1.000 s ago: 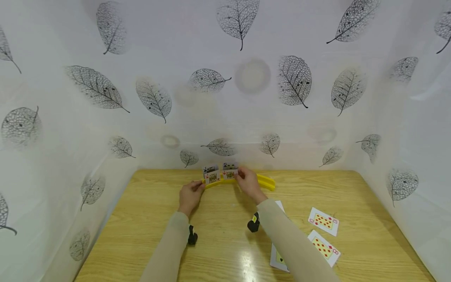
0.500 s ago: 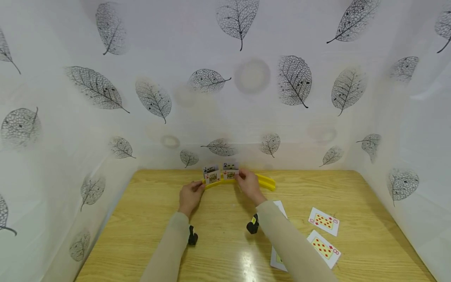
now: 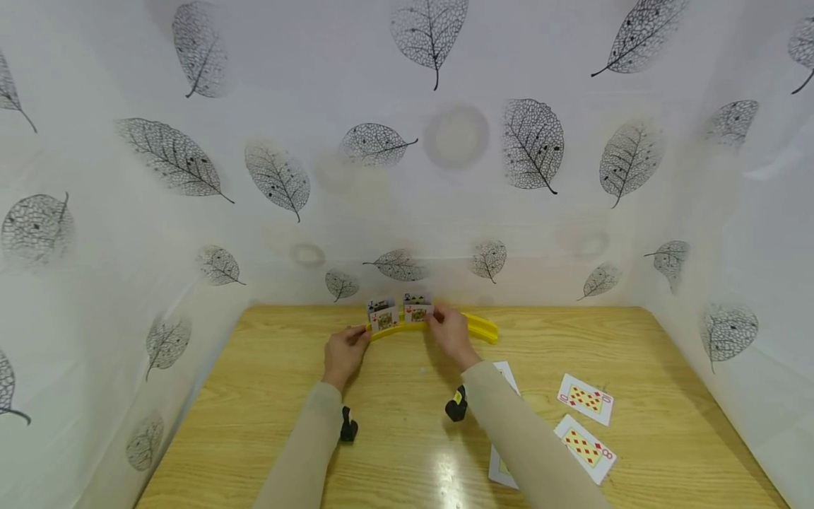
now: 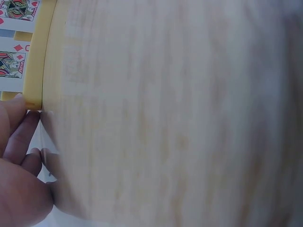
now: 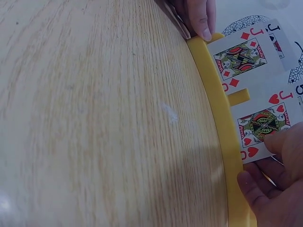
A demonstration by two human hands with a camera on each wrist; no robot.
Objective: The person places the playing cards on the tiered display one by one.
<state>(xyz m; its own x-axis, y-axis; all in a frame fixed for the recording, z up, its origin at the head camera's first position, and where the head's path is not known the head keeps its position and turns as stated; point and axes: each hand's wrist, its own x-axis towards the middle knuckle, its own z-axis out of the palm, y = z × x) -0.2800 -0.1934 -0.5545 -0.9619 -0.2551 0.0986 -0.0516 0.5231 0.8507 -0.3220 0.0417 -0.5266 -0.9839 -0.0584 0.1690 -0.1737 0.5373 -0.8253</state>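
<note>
Nearest, at the lower right of the frame, several cards lie on the wooden counter, outside the holder: the eight of diamonds, its lower edge close to the right sleeve, and just above it the ten of diamonds. Beside them, the sleeve covers most of an upper card and a lower card, so their values cannot be told. These loose cards look like the part left undone.

Both forearms reach up from the bottom edge toward the centre. The left hand pinches the left end of the curved yellow card holder between thumb and fingers, seemingly to steady it. The right hand, slightly right of centre, is closed lightly on the jack of hearts, thumb on its face near a lower corner, other fingers partly hidden behind and below.

That jack stands in the holder's front row, with the jack of diamonds upright to its left, apart from it. Behind them rise two back cards, black-suited, one a jack. All the standing cards show between the hands, so the holder appears only partly filled.

Farthest, a leaf-printed sheet fills the top.
</note>
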